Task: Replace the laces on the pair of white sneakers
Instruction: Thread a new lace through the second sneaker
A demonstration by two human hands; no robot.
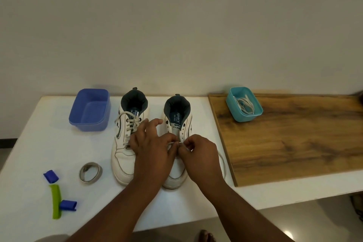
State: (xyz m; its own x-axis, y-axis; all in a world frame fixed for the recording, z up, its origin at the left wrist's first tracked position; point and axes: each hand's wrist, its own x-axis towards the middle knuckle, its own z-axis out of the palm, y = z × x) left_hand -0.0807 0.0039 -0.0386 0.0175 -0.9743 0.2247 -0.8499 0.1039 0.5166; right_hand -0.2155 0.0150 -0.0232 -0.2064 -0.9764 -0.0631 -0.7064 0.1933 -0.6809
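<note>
Two white sneakers stand side by side on the white table, toes toward me. The left sneaker (125, 143) is laced with a cream lace. On the right sneaker (178, 124) the upper eyelets are bare. Over its lower eyelets my left hand (151, 147) and my right hand (198, 153) each pinch a white lace (224, 163), which stretches between the fingertips. A loose stretch of it curves along the shoe's right side onto the table. My hands hide the lower lacing.
An empty blue tub (89, 109) stands left of the shoes. A teal tub (244, 106) with coiled laces sits on a wooden board (294, 139) at right. A tape roll (90, 173), two blue clips (51, 176) and a green clip (56, 201) lie front left.
</note>
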